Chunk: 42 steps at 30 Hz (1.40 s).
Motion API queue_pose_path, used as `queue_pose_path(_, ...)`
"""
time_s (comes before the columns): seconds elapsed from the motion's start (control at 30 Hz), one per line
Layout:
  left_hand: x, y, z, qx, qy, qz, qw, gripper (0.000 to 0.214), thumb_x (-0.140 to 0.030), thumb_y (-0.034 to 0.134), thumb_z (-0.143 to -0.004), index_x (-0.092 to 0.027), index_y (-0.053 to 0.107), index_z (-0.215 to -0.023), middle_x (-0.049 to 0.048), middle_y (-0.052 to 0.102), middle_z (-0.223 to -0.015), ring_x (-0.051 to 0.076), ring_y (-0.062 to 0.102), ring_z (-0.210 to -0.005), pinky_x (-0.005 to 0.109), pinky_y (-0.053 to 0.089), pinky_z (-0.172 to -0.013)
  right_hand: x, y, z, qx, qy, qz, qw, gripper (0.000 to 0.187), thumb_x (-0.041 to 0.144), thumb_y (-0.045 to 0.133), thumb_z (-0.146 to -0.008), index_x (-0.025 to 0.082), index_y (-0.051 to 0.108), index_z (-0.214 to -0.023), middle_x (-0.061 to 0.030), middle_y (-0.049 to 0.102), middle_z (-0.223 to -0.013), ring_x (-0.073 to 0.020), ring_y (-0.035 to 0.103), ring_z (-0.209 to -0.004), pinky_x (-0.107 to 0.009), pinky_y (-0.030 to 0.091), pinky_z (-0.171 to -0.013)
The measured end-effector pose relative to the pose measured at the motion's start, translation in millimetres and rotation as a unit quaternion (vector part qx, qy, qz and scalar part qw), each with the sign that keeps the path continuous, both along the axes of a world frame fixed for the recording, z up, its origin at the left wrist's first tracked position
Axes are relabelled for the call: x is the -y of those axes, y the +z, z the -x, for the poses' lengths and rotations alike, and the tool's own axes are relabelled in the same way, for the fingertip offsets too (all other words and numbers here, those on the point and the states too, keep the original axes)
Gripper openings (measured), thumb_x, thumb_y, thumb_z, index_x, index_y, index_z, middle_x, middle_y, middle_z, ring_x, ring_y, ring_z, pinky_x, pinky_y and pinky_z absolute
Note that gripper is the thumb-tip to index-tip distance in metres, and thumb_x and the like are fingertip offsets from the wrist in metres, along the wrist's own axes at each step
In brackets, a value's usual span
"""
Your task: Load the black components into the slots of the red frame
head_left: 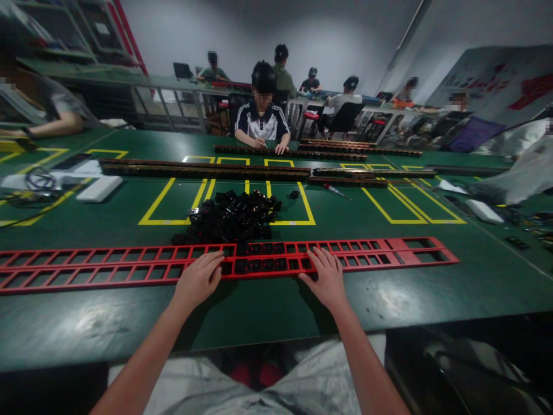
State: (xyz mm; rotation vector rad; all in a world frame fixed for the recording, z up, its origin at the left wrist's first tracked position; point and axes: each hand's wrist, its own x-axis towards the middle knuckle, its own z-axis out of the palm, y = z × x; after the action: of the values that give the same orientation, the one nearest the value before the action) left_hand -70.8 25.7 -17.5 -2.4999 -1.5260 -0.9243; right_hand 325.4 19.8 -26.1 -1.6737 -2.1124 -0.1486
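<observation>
A long red slotted frame [389, 251] lies across the green table in front of me, in two rows of rectangular openings. Several openings in its middle hold small black parts [259, 264]. My left hand [199, 279] rests flat on the frame's near row, fingers stretched out, just left of the filled slots. My right hand [326, 275] lies on the frame to their right, fingers spread and pressing down. Neither hand holds anything. A heap of loose black parts [233, 216] sits just behind the frame.
Long dark rails [203, 169] lie across the table's middle, with a red-handled screwdriver [334, 190] nearby. White boxes and cables [97, 188] sit at the left. A person across the table works on another rail [289, 153]. Other people sit further back and at both sides.
</observation>
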Motion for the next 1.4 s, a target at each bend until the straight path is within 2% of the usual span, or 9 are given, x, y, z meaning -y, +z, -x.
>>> queue_pose_path(0.23, 0.3, 2.1, -0.2, -0.038, 0.029, -0.014, 0.999, 0.031, -0.018, 0.043, -0.099, -0.02, 0.068, -0.116, 0.0075, 0.072, -0.127, 0.024, 0.068, -0.114, 0.052, 0.039, -0.117, -11.1, 14.9, 13.3, -0.101, -0.043, -0.039, 0.993, 0.038, 0.046, 0.05, -0.099, 0.025, 0.069, -0.125, -0.0108, 0.056, -0.149, -0.0318, 0.05, -0.137, -0.06, 0.029, -0.115)
queue_pose_path(0.33, -0.1, 2.1, 0.1, -0.042, 0.043, -0.002, 0.998, 0.032, -0.016, 0.042, -0.099, -0.02, 0.068, -0.116, 0.0077, 0.071, -0.128, 0.024, 0.067, -0.115, 0.05, 0.041, -0.114, -39.2, 34.6, 34.0, -0.124, 0.013, -0.029, 0.992, 0.032, 0.037, 0.054, -0.098, 0.025, 0.07, -0.123, -0.0097, 0.062, -0.14, -0.0281, 0.057, -0.129, -0.055, 0.033, -0.116)
queue_pose_path(0.43, -0.7, 1.1, 1.1, -0.044, 0.047, 0.013, 0.998, 0.034, -0.015, 0.041, -0.098, -0.021, 0.068, -0.118, 0.0082, 0.069, -0.13, 0.025, 0.066, -0.117, 0.047, 0.046, -0.108, -78.8, 49.6, 63.0, -0.122, 0.095, 0.032, 0.987, 0.031, 0.026, 0.052, -0.098, 0.022, 0.069, -0.123, -0.0105, 0.064, -0.135, -0.0237, 0.058, -0.128, -0.042, 0.046, -0.108)
queue_pose_path(0.6, -0.7, 2.5, 1.2, -0.039, 0.053, 0.027, 0.997, 0.036, -0.016, 0.039, -0.098, -0.021, 0.068, -0.118, 0.0088, 0.069, -0.131, 0.025, 0.066, -0.116, 0.042, 0.051, -0.098, -129.8, 56.5, 108.9, -0.09, 0.13, 0.068, 0.985, 0.034, 0.02, 0.057, -0.095, 0.021, 0.066, -0.127, -0.0073, 0.065, -0.131, -0.0194, 0.063, -0.116, -0.034, 0.051, -0.098)
queue_pose_path(0.8, -0.1, 5.9, -1.5, -0.036, 0.058, 0.034, 0.997, 0.037, -0.016, 0.039, -0.098, -0.021, 0.069, -0.118, 0.0091, 0.069, -0.131, 0.025, 0.066, -0.117, 0.044, 0.052, -0.099, -137.9, 58.0, 144.0, -0.016, 0.154, 0.083, 0.985, 0.036, 0.019, 0.058, -0.092, 0.021, 0.066, -0.128, -0.0102, 0.065, -0.131, -0.0289, 0.054, -0.12, -0.047, 0.044, -0.099)
queue_pose_path(0.97, -0.4, 5.1, -1.6, -0.036, 0.061, 0.035, 0.997, 0.038, -0.015, 0.04, -0.097, -0.022, 0.069, -0.12, 0.0092, 0.069, -0.131, 0.024, 0.066, -0.118, 0.043, 0.052, -0.101, -138.0, 56.0, 159.6, 0.04, 0.211, 0.088, 0.973, 0.035, 0.012, 0.06, -0.088, 0.026, 0.07, -0.118, -0.0084, 0.063, -0.129, -0.0291, 0.049, -0.12, -0.049, 0.036, -0.102)
queue_pose_path(1.17, 0.3, 6.1, -1.5, -0.03, 0.059, 0.039, 0.997, 0.038, -0.015, 0.04, -0.097, -0.023, 0.069, -0.12, 0.0083, 0.069, -0.131, 0.024, 0.065, -0.119, 0.044, 0.051, -0.104, -136.5, 63.9, 147.6, -0.007, 0.224, 0.081, 0.971, 0.03, 0.013, 0.064, -0.086, 0.023, 0.063, -0.115, -0.0073, 0.062, -0.133, -0.0263, 0.05, -0.126, -0.048, 0.034, -0.108)
queue_pose_path(1.3, 1.0, 8.1, -1.9, -0.02, 0.053, 0.046, 0.997, 0.038, -0.016, 0.039, -0.098, -0.021, 0.069, -0.12, 0.009, 0.068, -0.131, 0.024, 0.065, -0.118, 0.044, 0.05, -0.104, -120.3, 64.5, 108.8, -0.095, 0.195, 0.073, 0.973, 0.037, 0.021, 0.053, -0.093, 0.021, 0.052, -0.13, -0.0096, 0.063, -0.13, -0.0223, 0.058, -0.12, -0.042, 0.044, -0.104)
queue_pose_path(1.4, 1.3, 7.7, -1.8, -0.015, 0.052, 0.048, 0.997, 0.036, -0.016, 0.039, -0.098, -0.021, 0.068, -0.119, 0.0078, 0.068, -0.131, 0.024, 0.066, -0.118, 0.044, 0.05, -0.104, -104.8, 54.0, 70.1, -0.247, 0.158, 0.059, 0.954, 0.034, 0.031, 0.056, -0.09, 0.023, 0.054, -0.123, -0.0091, 0.064, -0.125, -0.0231, 0.063, -0.109, -0.041, 0.052, -0.097)
